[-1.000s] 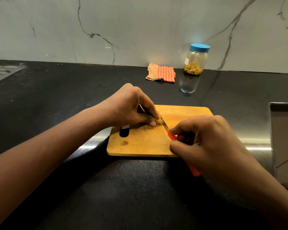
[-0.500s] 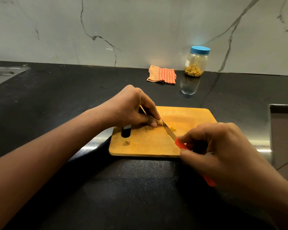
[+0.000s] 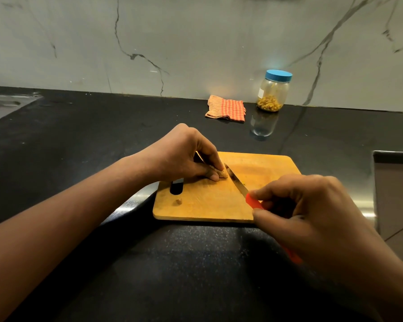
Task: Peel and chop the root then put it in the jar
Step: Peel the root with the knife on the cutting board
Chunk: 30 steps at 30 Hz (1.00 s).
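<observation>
Hands two: left hand (image 3: 182, 156), right hand (image 3: 312, 212). One each: knife (image 3: 236, 182), root (image 3: 222, 174), scrap (image 3: 178, 201), board (image 3: 207, 205), jar (image 3: 273, 94), cloth (image 3: 226, 109).

Black counter (image 3: 79, 140), wooden cutting board (image 3: 207, 205), checked cloth (image 3: 227, 109), lidded jar (image 3: 273, 94)

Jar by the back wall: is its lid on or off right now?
On. The blue lid sits level on the mouth of the upright jar. Whether it is screwed tight, cannot tell.

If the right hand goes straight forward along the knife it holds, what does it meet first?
Probably the root pinched by the left hand: the knife in the right hand points at it on the cutting board. Depth is unclear.
</observation>
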Motion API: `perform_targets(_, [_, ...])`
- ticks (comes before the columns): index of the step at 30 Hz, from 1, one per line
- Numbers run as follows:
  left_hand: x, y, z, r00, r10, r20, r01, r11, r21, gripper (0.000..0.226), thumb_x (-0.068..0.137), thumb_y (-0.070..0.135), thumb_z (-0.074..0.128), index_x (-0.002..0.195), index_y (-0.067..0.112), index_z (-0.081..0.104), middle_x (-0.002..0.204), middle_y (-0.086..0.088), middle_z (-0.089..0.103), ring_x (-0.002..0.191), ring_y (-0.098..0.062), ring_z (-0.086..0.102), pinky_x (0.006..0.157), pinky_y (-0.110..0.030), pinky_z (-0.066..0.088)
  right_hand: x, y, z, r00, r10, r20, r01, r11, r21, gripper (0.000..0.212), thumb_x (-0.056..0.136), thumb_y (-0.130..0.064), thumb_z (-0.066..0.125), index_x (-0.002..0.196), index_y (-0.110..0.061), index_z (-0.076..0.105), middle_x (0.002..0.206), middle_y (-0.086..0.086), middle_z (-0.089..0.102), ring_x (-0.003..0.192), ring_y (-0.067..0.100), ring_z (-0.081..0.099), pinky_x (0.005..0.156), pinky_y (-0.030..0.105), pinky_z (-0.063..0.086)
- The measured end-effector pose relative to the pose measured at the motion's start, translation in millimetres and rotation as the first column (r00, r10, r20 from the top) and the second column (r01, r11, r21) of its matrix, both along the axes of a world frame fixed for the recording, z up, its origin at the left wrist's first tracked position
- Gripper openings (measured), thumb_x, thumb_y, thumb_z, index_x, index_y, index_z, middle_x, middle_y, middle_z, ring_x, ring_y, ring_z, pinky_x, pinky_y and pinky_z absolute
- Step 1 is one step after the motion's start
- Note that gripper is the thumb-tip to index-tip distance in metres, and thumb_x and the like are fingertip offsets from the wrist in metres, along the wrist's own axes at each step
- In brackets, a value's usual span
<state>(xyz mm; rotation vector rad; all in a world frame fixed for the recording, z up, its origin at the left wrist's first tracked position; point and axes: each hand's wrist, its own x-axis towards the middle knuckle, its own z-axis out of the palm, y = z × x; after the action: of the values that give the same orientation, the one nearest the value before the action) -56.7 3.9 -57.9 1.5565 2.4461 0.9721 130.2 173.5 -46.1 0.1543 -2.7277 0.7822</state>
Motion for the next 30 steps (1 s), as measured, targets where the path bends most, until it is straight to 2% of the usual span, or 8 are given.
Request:
perform_targets(7, [-0.8,0.0,-0.1,0.999,-0.028,-0.036,0.028,1.000,0.008,0.015,0.077,0.016,0.080,0.092,0.017,0.079,0.098,0.009,0.071,0.092,-0.004,0.067,0.079,-0.017,0.056,-0.1,-2.2,0.0,1.000,-0.003,0.013,0.003,1.000,0.001,0.028,0.068,-0.038,0.065,0.091,-0.025,0.076,0.071,-0.016,0.066,0.075,0.001,0.062,0.060,0.011,0.049])
perform_targets(12, [-0.9,0.4,0.7,0.999,-0.021,-0.030,0.022,1.000,0.007,0.016,0.076,0.016,0.080,0.092,0.018,0.080,0.095,0.008,0.072,0.091,-0.004,0.068,0.078,-0.015,0.055,1.4,-4.9,1.4,1.000,0.003,0.031,-0.004,1.000,0.011,0.029,0.069,-0.038,0.064,0.092,-0.025,0.076,0.074,-0.015,0.066,0.072,0.004,0.063,0.059,0.025,0.055])
perform_targets(17, [-0.9,0.4,0.4,0.999,-0.022,-0.040,0.022,1.000,0.016,0.016,0.076,0.016,0.080,0.093,0.017,0.080,0.095,0.007,0.073,0.091,-0.005,0.069,0.078,-0.018,0.056,-2.0,-6.3,-0.5,0.999,0.021,0.027,-0.022,1.000,0.010,0.026,0.070,-0.036,0.062,0.088,-0.023,0.076,0.072,-0.010,0.066,0.069,0.008,0.062,0.057,0.031,0.054])
perform_targets(19, [-1.2,0.4,0.1,0.999,-0.022,-0.036,0.023,1.000,0.017,0.016,0.076,0.016,0.080,0.093,0.017,0.080,0.095,0.008,0.073,0.091,-0.005,0.069,0.078,-0.018,0.056,-5.9,-7.3,-1.7,0.999,0.025,0.030,-0.026,1.000,0.011,0.028,0.070,-0.037,0.062,0.090,-0.023,0.075,0.073,-0.010,0.066,0.070,0.007,0.062,0.059,0.029,0.054])
perform_targets(24, [-1.7,0.6,0.0,0.999,-0.032,-0.031,0.033,0.999,0.024,0.016,0.076,0.017,0.081,0.092,0.018,0.080,0.094,0.009,0.074,0.090,-0.004,0.069,0.077,-0.017,0.056,-17.0,-9.2,-2.9,0.999,0.024,0.042,-0.024,1.000,-0.004,0.030,0.070,-0.036,0.064,0.095,-0.024,0.074,0.071,-0.017,0.064,0.075,0.001,0.061,0.061,0.012,0.049])
perform_targets(30, [-2.2,1.4,-0.6,1.000,-0.026,-0.018,0.026,0.999,0.024,0.015,0.076,0.016,0.081,0.091,0.018,0.080,0.094,0.008,0.073,0.090,-0.005,0.069,0.076,-0.016,0.055,-26.8,-10.6,-4.3,0.999,0.014,0.040,-0.015,1.000,0.025,0.025,0.076,-0.027,0.070,0.099,-0.020,0.074,0.068,-0.015,0.060,0.075,-0.001,0.058,0.057,0.007,0.042])
